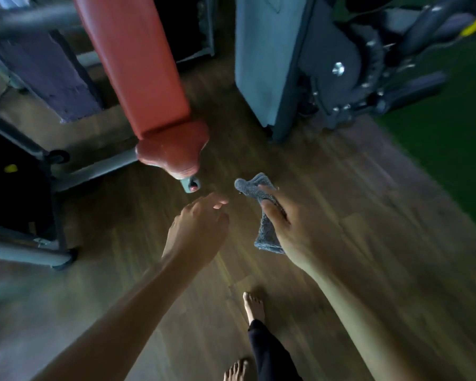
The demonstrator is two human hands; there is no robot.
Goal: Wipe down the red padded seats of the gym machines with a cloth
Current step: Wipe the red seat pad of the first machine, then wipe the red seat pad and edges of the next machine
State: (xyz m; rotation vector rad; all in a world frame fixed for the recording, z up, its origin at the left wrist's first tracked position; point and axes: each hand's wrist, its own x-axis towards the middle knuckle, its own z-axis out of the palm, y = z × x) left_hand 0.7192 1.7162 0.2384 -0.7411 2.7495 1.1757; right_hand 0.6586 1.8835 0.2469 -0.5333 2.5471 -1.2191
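Dark trouser leg (270,353), bare feet (254,306)

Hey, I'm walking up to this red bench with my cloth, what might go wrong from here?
1. Your bare foot has no protection near the grey frame bar; a stubbed toe seems possible.
2. The left hand is close to the metal stub poking out under the red seat; it might knock it.
3. The cloth is bunched in the right hand, so it may wipe only a narrow strip.
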